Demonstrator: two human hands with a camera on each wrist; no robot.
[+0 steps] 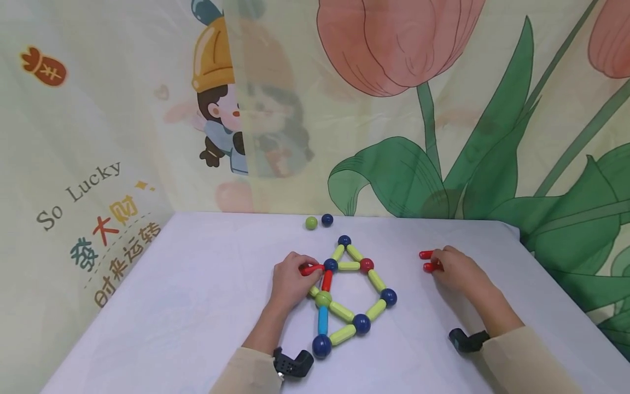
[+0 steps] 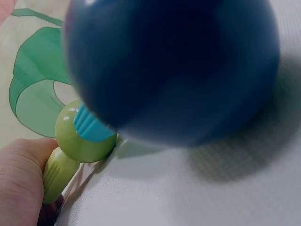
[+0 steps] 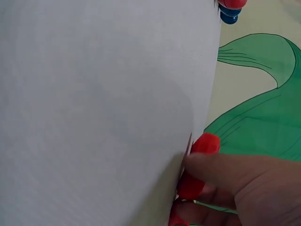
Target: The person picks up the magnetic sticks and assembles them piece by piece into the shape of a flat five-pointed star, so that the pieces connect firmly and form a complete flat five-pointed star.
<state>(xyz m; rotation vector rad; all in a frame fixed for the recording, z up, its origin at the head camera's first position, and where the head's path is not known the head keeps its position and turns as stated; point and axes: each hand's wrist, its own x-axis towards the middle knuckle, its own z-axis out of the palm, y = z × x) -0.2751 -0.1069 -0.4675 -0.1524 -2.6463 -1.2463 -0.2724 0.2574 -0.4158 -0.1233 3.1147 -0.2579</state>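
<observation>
My left hand (image 1: 293,279) pinches a red rod (image 1: 312,270), whose tip is at a blue ball (image 1: 331,265) of a flat frame of balls and rods. That frame joins light green rods (image 1: 349,266), a red rod (image 1: 327,280) and a cyan rod (image 1: 322,320) through blue, green and red balls. In the left wrist view a large blue ball (image 2: 174,66) blocks much of the scene, with a green ball (image 2: 84,141) behind it near the left thumb. To the right, apart from the frame, my right hand (image 1: 458,268) holds two red rods (image 1: 427,255) between its fingers.
A loose green ball (image 1: 311,222) and a loose dark blue ball (image 1: 327,220) lie at the far edge of the white-covered table (image 1: 197,284). Behind the table hangs a printed cloth (image 1: 275,109) with tulips and cartoon figures.
</observation>
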